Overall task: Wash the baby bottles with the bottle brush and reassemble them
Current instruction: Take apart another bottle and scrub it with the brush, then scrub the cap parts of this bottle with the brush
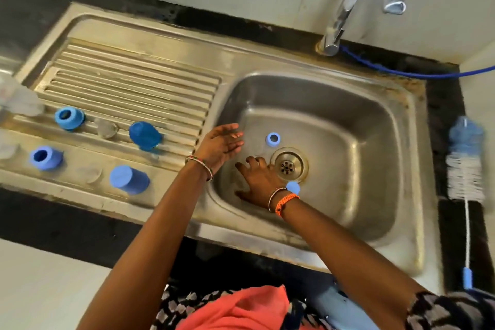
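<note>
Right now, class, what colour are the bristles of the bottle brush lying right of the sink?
White bristles on the bottle brush, with a blue tip; seen in the head view.

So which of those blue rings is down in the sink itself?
The pale blue ring beside the drain, just beyond the hands. The other two rings sit out on the draining board.
</note>
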Demonstrator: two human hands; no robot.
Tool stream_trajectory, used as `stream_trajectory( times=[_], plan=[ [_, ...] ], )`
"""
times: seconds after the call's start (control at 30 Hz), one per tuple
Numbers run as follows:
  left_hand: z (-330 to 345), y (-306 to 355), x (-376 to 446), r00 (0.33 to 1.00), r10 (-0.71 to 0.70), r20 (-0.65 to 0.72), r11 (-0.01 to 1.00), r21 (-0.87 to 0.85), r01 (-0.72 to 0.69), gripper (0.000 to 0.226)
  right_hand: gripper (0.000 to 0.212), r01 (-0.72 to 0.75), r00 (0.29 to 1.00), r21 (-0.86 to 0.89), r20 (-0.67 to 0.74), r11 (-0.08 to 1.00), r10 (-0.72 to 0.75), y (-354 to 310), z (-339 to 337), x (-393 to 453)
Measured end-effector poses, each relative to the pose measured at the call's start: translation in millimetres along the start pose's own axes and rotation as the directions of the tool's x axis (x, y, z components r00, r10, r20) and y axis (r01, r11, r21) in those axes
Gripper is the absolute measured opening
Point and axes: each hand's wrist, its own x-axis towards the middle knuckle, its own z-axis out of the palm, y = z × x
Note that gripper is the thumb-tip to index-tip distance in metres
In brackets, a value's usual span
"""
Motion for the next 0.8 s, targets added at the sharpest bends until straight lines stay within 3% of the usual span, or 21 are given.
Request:
stream_trajectory(
  times=[0.07, 0.13, 0.17, 0.23, 0.3, 0.4, 0.5, 0.57, 0.63, 0.7, 0.73, 0.8],
  plan=[
    [5, 2, 3, 1.0, -0.003, -0.009, 1.0, 0.01, 0.003, 0.021, 0.059, -0.003, 0.984, 0.157, -0.175, 0.988, 0.031, 7, -10, -3],
    [14, 4, 11, 0.999, 0.013, -0.036, 0.999, 0.043, -0.012, 0.022, 0.044, -0.005, 0.898, 0.324, -0.415, 0.946, 0.147, 26, -23, 3],
    [19, 6, 15, 0.998, 0.02, -0.06, 0.997, 0.075, -0.016, 0.023, 0.038, -0.047, 0.859, 0.395, -0.452, 0.917, 0.238, 39, -29, 8],
    [32, 7, 31, 0.995, 0.015, -0.104, 0.989, 0.149, 0.001, 0.027, 0.039, -0.217, 0.861, 0.462, -0.325, 0.86, 0.391, 68, -40, 23],
    [44, 7, 48, 0.993, 0.004, -0.116, 0.983, 0.182, 0.017, 0.028, 0.053, -0.329, 0.917, 0.325, -0.114, 0.887, 0.382, 91, -42, 43],
    [52, 7, 73, 0.989, -0.027, -0.147, 0.978, 0.201, 0.057, 0.029, 0.049, -0.211, 0.975, 0.073, 0.09, 0.975, 0.204, 103, -31, 66],
    [57, 6, 93, 0.982, -0.079, -0.173, 0.968, 0.223, 0.117, 0.029, 0.033, -0.125, 0.988, -0.017, 0.094, 0.992, 0.126, 107, -14, 78],
    [60, 5, 102, 0.978, -0.097, -0.182, 0.964, 0.229, 0.138, 0.031, 0.032, -0.175, 0.985, 0.078, 0.018, 0.981, 0.174, 111, -10, 80],
    [63, 1, 105, 0.973, -0.111, -0.203, 0.958, 0.24, 0.159, 0.032, 0.035, -0.275, 0.933, 0.412, -0.106, 0.869, 0.345, 110, -13, 75],
    [69, -5, 101, 0.971, -0.134, -0.2, 0.952, 0.245, 0.182, 0.03, 0.034, -0.213, 0.792, 0.792, -0.202, 0.572, 0.575, 102, -31, 62],
    [74, -8, 96, 0.971, -0.166, -0.175, 0.949, 0.239, 0.205, 0.026, 0.034, -0.125, 0.722, 0.888, -0.224, 0.442, 0.654, 96, -42, 50],
    [89, -13, 79, 0.967, -0.253, -0.039, 0.945, 0.202, 0.256, 0.015, 0.036, -0.001, 0.621, 0.935, -0.277, 0.354, 0.733, 82, -65, 20]
  ],
)
